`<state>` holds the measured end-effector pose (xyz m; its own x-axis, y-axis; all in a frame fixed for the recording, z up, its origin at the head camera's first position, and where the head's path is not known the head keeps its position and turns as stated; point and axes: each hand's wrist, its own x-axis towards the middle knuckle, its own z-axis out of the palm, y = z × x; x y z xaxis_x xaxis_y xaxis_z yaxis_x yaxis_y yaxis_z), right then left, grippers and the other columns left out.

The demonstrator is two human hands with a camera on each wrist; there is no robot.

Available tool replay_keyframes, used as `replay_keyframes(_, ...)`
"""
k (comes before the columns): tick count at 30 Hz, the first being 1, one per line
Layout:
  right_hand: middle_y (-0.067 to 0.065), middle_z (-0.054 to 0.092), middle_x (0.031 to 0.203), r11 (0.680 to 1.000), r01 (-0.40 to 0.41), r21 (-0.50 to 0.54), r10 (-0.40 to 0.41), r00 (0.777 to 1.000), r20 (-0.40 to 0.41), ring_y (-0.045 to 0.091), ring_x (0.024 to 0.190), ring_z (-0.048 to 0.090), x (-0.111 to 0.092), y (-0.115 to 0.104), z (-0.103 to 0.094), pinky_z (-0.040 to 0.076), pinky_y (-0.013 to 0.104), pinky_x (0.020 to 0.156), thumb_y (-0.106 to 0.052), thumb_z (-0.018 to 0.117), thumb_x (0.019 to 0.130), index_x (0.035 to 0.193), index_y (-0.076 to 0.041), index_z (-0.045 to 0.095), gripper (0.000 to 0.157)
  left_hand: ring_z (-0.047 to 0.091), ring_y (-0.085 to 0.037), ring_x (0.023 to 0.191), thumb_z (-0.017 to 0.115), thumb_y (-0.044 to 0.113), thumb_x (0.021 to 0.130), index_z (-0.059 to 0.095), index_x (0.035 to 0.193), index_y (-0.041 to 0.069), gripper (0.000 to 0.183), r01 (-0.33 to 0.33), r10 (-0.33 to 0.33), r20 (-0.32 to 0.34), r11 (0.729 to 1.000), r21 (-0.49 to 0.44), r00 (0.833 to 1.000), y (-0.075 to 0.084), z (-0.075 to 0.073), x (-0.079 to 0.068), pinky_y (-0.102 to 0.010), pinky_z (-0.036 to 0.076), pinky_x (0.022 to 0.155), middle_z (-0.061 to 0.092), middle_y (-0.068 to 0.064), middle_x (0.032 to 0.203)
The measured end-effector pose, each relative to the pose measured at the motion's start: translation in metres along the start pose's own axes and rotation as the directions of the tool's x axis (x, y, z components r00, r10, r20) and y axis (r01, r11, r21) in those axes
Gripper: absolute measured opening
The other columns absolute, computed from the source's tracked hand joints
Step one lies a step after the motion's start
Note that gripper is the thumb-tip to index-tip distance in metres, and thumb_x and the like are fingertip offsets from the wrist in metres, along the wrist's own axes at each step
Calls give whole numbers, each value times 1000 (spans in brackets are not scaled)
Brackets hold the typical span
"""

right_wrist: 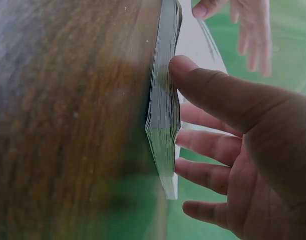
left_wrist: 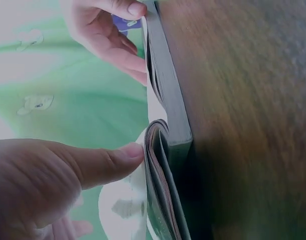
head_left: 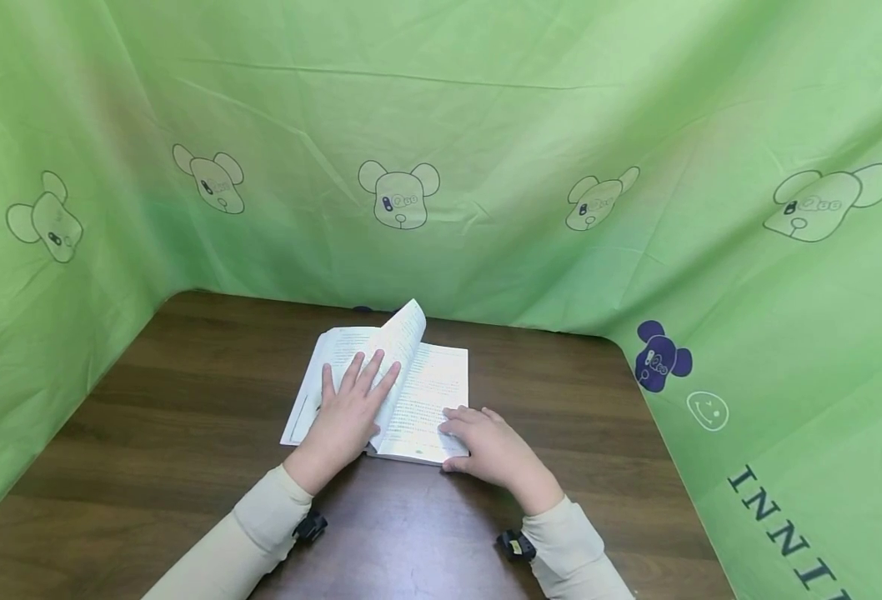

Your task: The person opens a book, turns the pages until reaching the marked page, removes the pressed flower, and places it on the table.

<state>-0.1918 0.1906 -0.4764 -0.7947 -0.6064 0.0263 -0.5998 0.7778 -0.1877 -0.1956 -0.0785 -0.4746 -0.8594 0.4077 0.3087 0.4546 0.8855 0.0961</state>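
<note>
An open book (head_left: 433, 379) with printed white pages lies on the wooden table. One leaf (head_left: 405, 329) stands partly raised and curved near the middle, its top leaning over the left side. My left hand (head_left: 347, 417) has its fingers spread over the left pages, with the thumb (left_wrist: 115, 162) by the spine in the left wrist view. On the lower right corner of the book rests my right hand (head_left: 493, 450). Its loosely bent fingers touch the page, and its thumb (right_wrist: 208, 82) lies at the thick page edge in the right wrist view.
The brown wooden table (head_left: 208, 375) extends around the book. Green cloth (head_left: 486, 108) printed with bear heads hangs along the back and both sides. A black wrist device (head_left: 516, 546) sits at the right sleeve, and another dark device (head_left: 309, 527) at the left.
</note>
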Motion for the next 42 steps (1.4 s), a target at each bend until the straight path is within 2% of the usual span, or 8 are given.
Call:
replay_keyframes(4,12,62,143,1000,-7,-4,7,1000,5,34,136,55,0,-1,-1,37,63,112,-40,85,81,125,-11,71,54,24,-43,154,84,16,85,40,159,19,85,-15,17,57,999,-32,998,1,0,-1,-79,21,111,25,-12,169)
replay_keyframes(8,12,61,144,1000,-14,2,14,1000,13,34,136,54,0,-1,-1,37,63,112,-39,85,82,126,-11,71,54,22,-39,156,68,-1,93,50,153,18,66,-46,60,153,995,-93,986,2,-1,-2,-76,20,114,25,-11,169)
replay_keyframes(12,12,61,145,1000,-24,3,24,999,23,34,137,54,0,-1,-1,37,63,112,-40,84,82,127,-11,71,55,20,-38,156,58,-11,93,53,151,18,65,-59,97,258,987,-152,961,3,0,-3,-74,21,115,26,-10,169)
replay_keyframes(15,11,61,145,1000,-29,4,29,999,26,34,137,54,1,-2,-1,37,63,112,-40,85,82,127,-12,71,55,21,-39,156,56,-11,94,53,151,21,66,-41,88,300,986,-162,950,3,1,-4,-74,23,114,27,-9,169)
replay_keyframes(20,12,60,145,999,-34,4,34,999,24,34,137,54,1,-2,-2,38,63,111,-40,86,81,127,-12,71,56,22,-40,155,53,-6,98,56,149,24,60,16,47,335,983,-181,941,3,0,-5,-75,25,113,27,-8,169)
replay_keyframes(30,11,61,144,999,-34,1,34,999,17,34,136,55,1,-2,1,39,62,109,-38,86,81,126,-12,71,55,24,-41,154,54,2,96,55,149,11,54,175,-52,400,945,-277,915,-1,1,-3,-76,28,110,28,-19,166)
replay_keyframes(37,12,60,146,1000,-20,9,20,999,28,34,137,54,0,0,-2,38,63,111,-39,84,83,128,-11,70,54,25,-38,155,57,23,104,55,148,8,47,212,-86,411,938,-273,907,-4,2,-3,-75,29,111,31,-17,166)
replay_keyframes(42,12,59,147,999,-9,31,7,999,45,34,139,52,-2,2,-5,37,63,112,-39,81,86,129,-10,70,53,30,-35,153,64,34,101,57,148,12,52,200,-90,404,950,-239,910,-7,2,-3,-73,33,110,34,-14,165)
